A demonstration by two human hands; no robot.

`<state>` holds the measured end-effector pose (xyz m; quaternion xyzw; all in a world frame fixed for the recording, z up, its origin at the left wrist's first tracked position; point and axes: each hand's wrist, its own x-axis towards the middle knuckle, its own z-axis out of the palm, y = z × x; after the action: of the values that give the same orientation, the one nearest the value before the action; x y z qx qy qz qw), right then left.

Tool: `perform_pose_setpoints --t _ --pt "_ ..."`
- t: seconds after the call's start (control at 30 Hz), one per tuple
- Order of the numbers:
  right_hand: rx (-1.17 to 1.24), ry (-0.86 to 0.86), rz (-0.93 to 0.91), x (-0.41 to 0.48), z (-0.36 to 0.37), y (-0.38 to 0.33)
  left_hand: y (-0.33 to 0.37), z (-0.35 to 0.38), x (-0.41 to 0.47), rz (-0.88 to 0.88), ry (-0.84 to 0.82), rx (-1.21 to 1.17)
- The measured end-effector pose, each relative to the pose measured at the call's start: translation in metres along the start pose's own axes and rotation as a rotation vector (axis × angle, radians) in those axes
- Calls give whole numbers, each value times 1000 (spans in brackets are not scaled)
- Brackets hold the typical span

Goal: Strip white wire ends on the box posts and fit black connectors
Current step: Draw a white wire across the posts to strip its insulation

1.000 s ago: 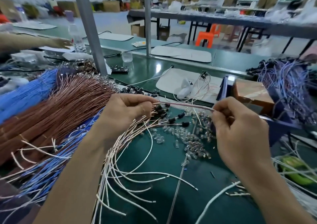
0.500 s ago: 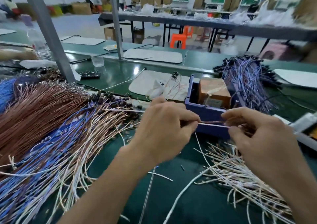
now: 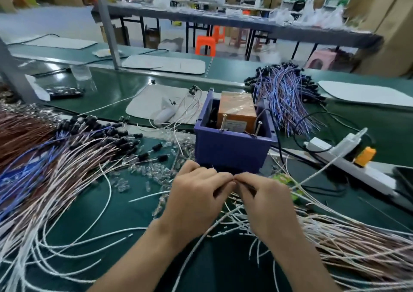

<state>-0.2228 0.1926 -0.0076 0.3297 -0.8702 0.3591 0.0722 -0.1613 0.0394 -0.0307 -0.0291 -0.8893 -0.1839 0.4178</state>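
My left hand (image 3: 196, 193) and my right hand (image 3: 263, 200) meet fingertip to fingertip just in front of the purple box (image 3: 230, 153). Both pinch the end of a thin white wire (image 3: 220, 224) that trails down toward me. Two metal posts (image 3: 223, 122) stand at the box's front rim, beside an orange block (image 3: 238, 110) inside it. Wires with black connectors (image 3: 120, 139) lie in a fan at the left. Loose white wires (image 3: 73, 236) curl on the green mat. The wire's tip is hidden between my fingers.
A pile of bare wires (image 3: 346, 242) spreads at the right. Small clear parts (image 3: 147, 171) are scattered left of the box. A white power strip (image 3: 348, 157) with an orange plug lies at right. Blue-purple wires (image 3: 288, 97) lie behind the box. A grey post (image 3: 105, 23) rises at the back.
The view has swung right and the box now stands straight ahead. My hands have come down from the box's front rim and closed together, fingertips touching.
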Motion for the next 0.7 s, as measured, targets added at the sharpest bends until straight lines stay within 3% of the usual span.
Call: perform_pose_setpoints --t 0.17,0.3,0.4,0.47,0.57,0.7 --pt "229 28 172 -1 11 7 -22 -18 0 -85 91 164" --pt "323 122 178 -6 -2 6 -26 -24 3 -78 214 327" --pt "54 313 95 -11 -7 2 -15 -18 2 33 188 335" --pt "-122 409 -62 -13 -7 -9 -8 -14 1 104 154 311" --pt "-158 335 -231 -12 -7 -27 -1 -8 0 129 158 265" --pt "-37 164 -182 -3 -6 -31 1 -2 -3 146 148 123"
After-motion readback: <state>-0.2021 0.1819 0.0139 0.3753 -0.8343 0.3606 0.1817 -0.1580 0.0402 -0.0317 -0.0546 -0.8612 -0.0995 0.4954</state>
